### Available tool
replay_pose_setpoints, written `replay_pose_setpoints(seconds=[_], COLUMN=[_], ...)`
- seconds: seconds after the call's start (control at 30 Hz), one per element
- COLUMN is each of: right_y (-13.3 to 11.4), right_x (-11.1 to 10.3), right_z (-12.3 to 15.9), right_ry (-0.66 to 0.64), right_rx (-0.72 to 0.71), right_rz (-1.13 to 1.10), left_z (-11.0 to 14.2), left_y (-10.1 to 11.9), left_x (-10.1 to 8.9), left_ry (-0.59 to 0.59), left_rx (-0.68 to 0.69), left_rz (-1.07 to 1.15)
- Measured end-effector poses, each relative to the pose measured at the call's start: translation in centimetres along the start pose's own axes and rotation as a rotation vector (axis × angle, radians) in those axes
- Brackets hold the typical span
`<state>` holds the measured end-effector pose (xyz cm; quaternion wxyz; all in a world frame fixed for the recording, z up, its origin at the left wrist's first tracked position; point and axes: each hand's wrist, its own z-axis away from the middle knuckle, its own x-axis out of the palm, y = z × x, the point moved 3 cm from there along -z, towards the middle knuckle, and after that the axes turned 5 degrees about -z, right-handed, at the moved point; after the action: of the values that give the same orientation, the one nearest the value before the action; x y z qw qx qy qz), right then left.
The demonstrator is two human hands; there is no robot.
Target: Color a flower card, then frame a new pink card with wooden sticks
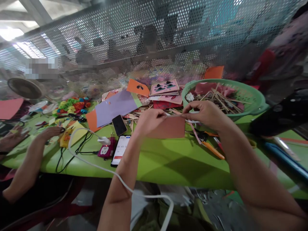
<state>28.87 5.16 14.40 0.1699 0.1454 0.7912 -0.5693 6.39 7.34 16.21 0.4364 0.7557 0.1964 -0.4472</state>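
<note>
- Both hands grasp the pink card (172, 129) by its far edge: the left hand (150, 119) toward one end, the right hand (204, 113) pinching near the far right corner.
- The card is over the green desk (168, 163), in front of the basket (225, 81); whether its near edge touches the desktop, I cannot tell.
- Light, even fingertip pressure would suit this thin sheet best; a hard pinch could crease it.
- Both ends are best held level, with the white cable (120, 182) slack across the left forearm.
- The forearms converge from below, the left one steep, the right one slanting inward, fingers bent and turned toward each other.
</note>
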Motion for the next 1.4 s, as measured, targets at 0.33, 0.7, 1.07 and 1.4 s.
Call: replay_pose_setpoints(seconds=[0.33, 0.7, 1.07, 1.4], right_y=[-0.3, -1.2, -1.3, 0.7], right_x=[-0.1, -0.8, -0.1, 2.3], right_z=[0.3, 0.4, 0.3, -0.4], right_ry=[0.02, -0.043, -0.097, -0.11], right_rx=[-0.014, -0.043, -0.073, -0.08], right_rz=[0.023, -0.052, -0.163, -0.224], left_z=[-0.2, -0.6, -1.1, 0.7], left_y=[2.5, 4.1, 1.8, -1.0], left_x=[0.5, 0.5, 2.6, 6.5], left_ry=[-0.018, -0.052, -0.182, -0.1], left_rx=[0.046, 0.066, 0.078, -0.203], left_rz=[0.012, 0.004, 0.303, 0.627])
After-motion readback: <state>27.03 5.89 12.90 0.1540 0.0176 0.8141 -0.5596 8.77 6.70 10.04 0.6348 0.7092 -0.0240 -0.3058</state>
